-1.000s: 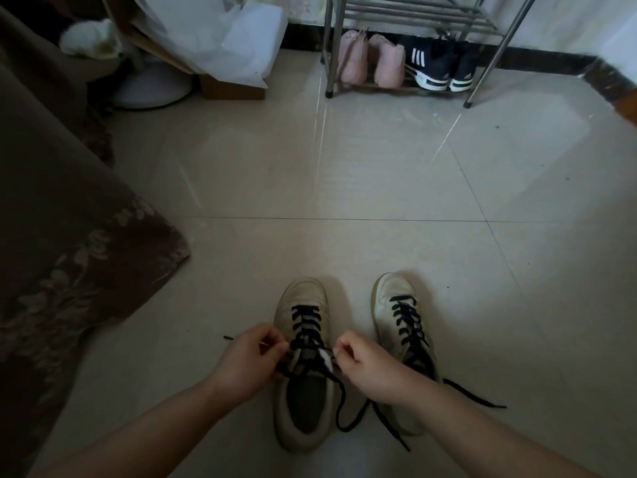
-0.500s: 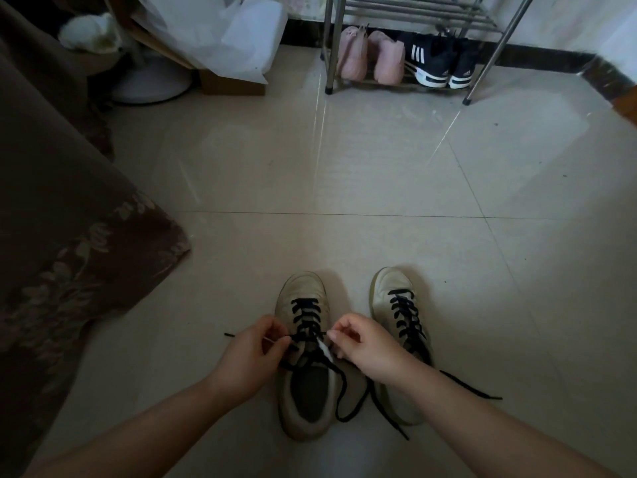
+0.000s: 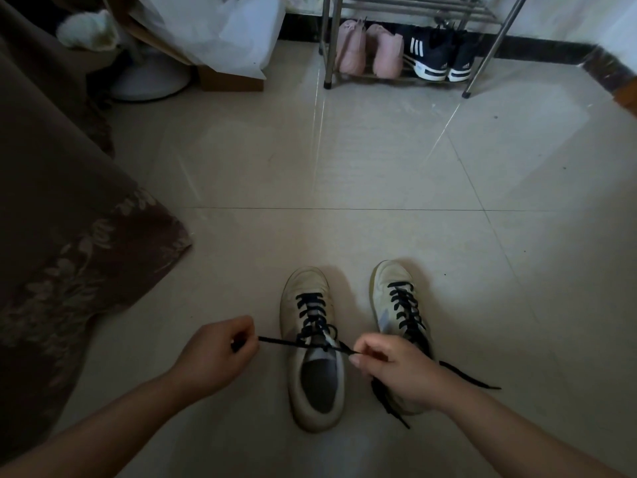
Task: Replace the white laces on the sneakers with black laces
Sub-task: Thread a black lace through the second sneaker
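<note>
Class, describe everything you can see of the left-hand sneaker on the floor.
The left sneaker is a worn, off-white low-top with a grey insole, standing upright on the tiled floor, toe pointing away. A black lace crisscrosses its eyelets. The left hand and right hand each pinch a lace end, pulling it taut sideways across the tongue. Its partner stands beside it.

Dim, wide-angle bent view; glare streaks the floor tiles (image 3: 344, 150), corners dark, foreground shadowed.

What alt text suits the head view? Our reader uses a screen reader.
Two hands, left and right, pull a black lace taut sideways across the left cream sneaker on a beige tiled floor; the right cream sneaker is also black-laced.
</note>
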A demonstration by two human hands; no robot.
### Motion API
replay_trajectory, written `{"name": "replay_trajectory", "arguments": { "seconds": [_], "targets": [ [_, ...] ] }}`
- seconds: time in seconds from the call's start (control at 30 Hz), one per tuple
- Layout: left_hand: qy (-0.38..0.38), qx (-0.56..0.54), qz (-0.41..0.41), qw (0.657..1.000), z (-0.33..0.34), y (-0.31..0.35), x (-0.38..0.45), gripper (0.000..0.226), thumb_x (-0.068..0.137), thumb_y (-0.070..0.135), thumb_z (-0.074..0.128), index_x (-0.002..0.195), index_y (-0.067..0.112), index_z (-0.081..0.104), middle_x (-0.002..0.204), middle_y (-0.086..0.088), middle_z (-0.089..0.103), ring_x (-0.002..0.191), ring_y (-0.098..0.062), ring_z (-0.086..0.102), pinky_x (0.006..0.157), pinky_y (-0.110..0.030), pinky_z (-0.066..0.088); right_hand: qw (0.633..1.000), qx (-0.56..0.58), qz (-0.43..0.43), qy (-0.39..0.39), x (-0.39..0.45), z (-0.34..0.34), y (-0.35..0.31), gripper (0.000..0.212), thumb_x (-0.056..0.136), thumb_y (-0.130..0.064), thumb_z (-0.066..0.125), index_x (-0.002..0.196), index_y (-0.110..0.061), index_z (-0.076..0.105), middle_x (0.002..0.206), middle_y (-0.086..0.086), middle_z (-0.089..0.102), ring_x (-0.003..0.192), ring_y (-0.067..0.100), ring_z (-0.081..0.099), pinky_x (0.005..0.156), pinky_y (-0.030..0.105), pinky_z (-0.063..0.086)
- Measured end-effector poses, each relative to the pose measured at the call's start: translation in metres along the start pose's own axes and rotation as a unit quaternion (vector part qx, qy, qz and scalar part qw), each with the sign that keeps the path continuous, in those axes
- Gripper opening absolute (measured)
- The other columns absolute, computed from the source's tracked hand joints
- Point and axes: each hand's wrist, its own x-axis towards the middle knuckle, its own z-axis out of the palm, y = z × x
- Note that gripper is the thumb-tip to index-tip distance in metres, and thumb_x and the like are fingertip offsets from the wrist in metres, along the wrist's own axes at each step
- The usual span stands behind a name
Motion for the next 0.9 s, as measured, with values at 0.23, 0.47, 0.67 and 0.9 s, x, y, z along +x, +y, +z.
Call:
{"name": "replay_trajectory", "arguments": {
  "seconds": [0.23,0.47,0.67,0.9],
  "targets": [
    [0.024,0.058,-0.059,0.996,0.001,0.002,-0.001,0.030,0.084,0.019,0.056,0.061,0.018,0.037,0.052,0.000,0.044,0.050,-0.012,0.039,0.050,-0.029,0.029,0.992,0.112,0.059,0.001,-0.003,-0.011,-0.005,0.024,0.090,-0.012,0.058,0.066,-0.013,0.058,0.064,0.002,0.061,0.064,0.011,0.056,0.067,0.021,0.044],
    [-0.111,0.030,-0.051,0.992,-0.002,-0.014,0.002,0.031,0.086,0.023,0.056,0.060,0.019,0.040,0.054,0.005,0.041,0.050,-0.004,0.037,0.054,-0.025,0.032,0.983,0.160,0.079,-0.039,-0.004,-0.017,-0.018,0.020,0.093,-0.013,0.054,0.073,-0.010,0.056,0.066,0.003,0.061,0.061,0.011,0.056,0.055,0.014,0.041],
    [-0.231,0.012,-0.113,0.966,-0.011,0.019,0.012,0.037,0.100,0.024,0.039,0.077,0.013,0.066,0.045,0.006,0.049,0.038,0.000,0.043,0.047,-0.013,0.034,0.983,0.161,0.066,-0.063,-0.003,-0.028,-0.026,0.021,0.090,-0.042,0.057,0.099,-0.027,0.068,0.063,-0.009,0.047,0.052,0.005,0.039,0.048,0.017,0.034],
    [-0.302,-0.286,-0.064,0.907,-0.022,0.071,0.020,0.031,0.094,0.037,0.051,0.097,0.013,0.071,0.057,0.004,0.057,0.046,-0.004,0.037,0.044,-0.015,0.027,0.925,-0.240,-0.097,0.279,0.021,0.002,-0.014,0.025,0.087,-0.012,0.059,0.109,-0.020,0.069,0.103,-0.002,0.061,0.082,0.011,0.059,0.068,0.018,0.041]
  ]
}}
